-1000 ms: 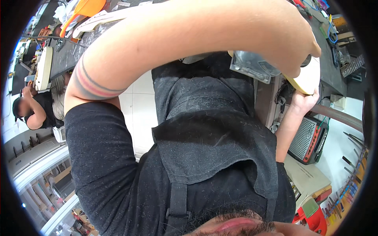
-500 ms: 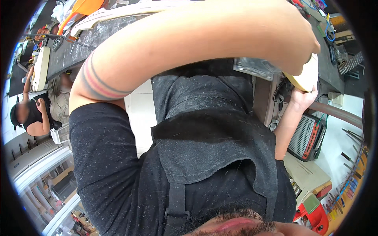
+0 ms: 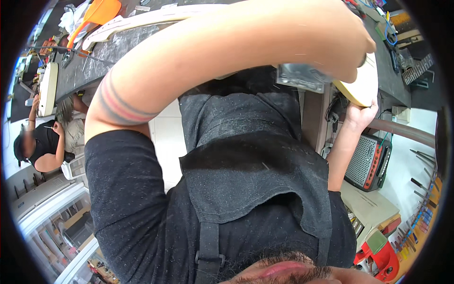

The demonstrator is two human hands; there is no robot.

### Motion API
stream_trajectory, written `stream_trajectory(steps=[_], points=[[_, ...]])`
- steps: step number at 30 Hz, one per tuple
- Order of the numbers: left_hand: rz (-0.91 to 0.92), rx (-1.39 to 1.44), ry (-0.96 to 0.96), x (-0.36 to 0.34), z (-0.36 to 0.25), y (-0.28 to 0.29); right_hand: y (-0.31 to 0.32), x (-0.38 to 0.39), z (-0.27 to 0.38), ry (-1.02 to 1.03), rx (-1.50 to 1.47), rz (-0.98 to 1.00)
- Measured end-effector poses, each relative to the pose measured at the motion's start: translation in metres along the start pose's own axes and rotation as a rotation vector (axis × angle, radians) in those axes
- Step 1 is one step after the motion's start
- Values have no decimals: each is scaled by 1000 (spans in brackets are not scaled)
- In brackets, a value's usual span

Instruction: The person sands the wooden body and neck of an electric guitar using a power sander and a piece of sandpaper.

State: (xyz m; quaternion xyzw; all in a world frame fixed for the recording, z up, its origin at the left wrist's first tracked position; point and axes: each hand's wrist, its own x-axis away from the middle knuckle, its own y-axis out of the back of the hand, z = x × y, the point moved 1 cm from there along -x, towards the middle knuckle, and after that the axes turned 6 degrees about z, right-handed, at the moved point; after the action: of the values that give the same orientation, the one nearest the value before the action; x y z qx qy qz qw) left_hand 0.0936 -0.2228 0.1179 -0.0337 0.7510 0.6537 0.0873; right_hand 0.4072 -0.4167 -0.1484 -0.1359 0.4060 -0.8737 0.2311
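Observation:
My left arm, with dark and red bands near the elbow, crosses the picture from the left shoulder to the upper right. My left hand [image 3: 347,49] is curled down over the top of a cream wooden piece [image 3: 364,87] at the edge of a dark workbench [image 3: 90,61]. Whether it also holds a small tool is hidden. My right hand [image 3: 360,116] comes up from below and grips the rounded end of the same piece. A grey, partly see-through pad [image 3: 302,78] lies just left of that end, under my left wrist.
An orange plastic part [image 3: 101,12] and a long pale strip [image 3: 142,21] lie on the bench's far side. A small speaker box with an orange frame [image 3: 369,161] stands on the floor at the right. Another person [image 3: 45,142] sits at the left.
My hands stay on the cream piece, with the left arm shifted slightly. The person at the left has straightened up and raised an arm.

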Motion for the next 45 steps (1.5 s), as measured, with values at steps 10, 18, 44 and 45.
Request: stream_trajectory(steps=[10, 18, 44, 45], points=[[-193, -62, -182, -42, 28, -39, -8, -1, -15, -25, -76, 87], [173, -38, 58, -140, 18, -50, -24, 9, -8, -4, -121, -26], [58, 7, 76, -29, 24, -25, -14, 1, -9, 22, 12, -23], [49, 2, 93, -31, 25, -23, -18, -2, -14, 13, 21, -19]])
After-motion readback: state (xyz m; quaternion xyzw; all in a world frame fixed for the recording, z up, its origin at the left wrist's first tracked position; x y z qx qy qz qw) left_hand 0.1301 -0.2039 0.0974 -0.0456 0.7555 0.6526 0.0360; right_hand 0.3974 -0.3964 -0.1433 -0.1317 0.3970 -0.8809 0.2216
